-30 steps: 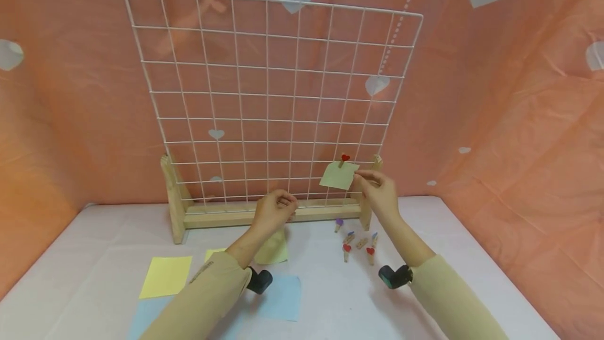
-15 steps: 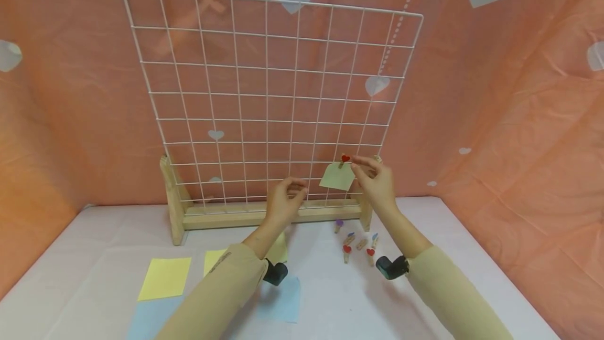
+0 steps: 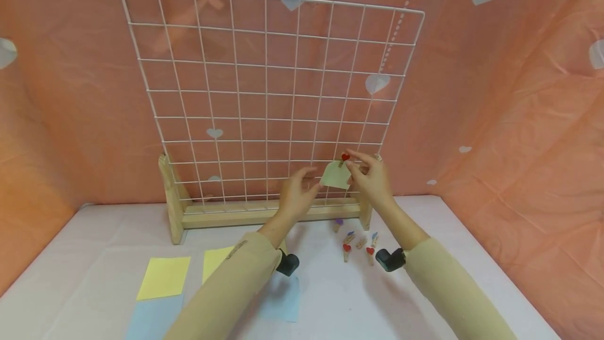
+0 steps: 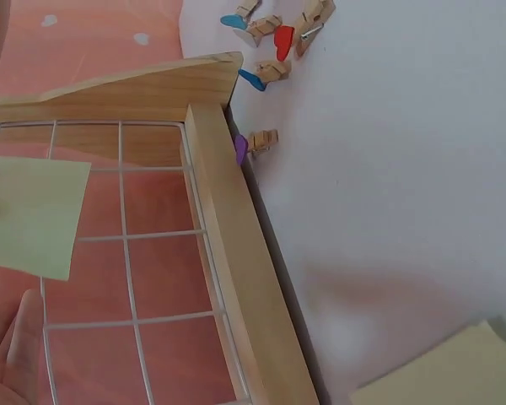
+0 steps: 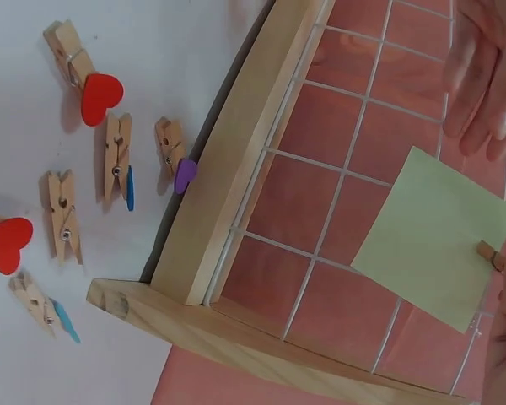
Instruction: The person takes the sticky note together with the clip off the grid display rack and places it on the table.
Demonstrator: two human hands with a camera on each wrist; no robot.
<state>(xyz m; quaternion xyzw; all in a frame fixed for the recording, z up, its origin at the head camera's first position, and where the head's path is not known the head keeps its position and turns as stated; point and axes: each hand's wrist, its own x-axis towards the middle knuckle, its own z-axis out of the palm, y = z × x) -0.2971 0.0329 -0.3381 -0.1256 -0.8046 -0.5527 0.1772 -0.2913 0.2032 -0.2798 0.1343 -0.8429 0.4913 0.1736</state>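
Note:
A pale green paper square [image 3: 336, 175] hangs on the white wire grid [image 3: 266, 93], held at its top by a wooden clothespin with a red heart [image 3: 345, 157]. The left hand [image 3: 296, 194] is at the square's lower left corner, thumb and fingers apart, holding nothing that shows. In the left wrist view its fingers [image 4: 21, 346] lie beside the paper. The right hand [image 3: 374, 176] is at the paper's right edge. Its finger and thumb tips stand above and below the red heart; whether they pinch the clothespin is hidden.
Several loose clothespins [image 5: 116, 160] with hearts lie on the white table before the wooden stand [image 3: 271, 216]. Yellow sheets [image 3: 163, 278] and blue sheets [image 3: 283, 303] lie at the left and front. An orange cloth [image 3: 509, 93] surrounds the table.
The left hand has moved right and up to the green paper. The right hand has left the paper's right corner and moved left to the heart clothespin. The paper has stayed in place.

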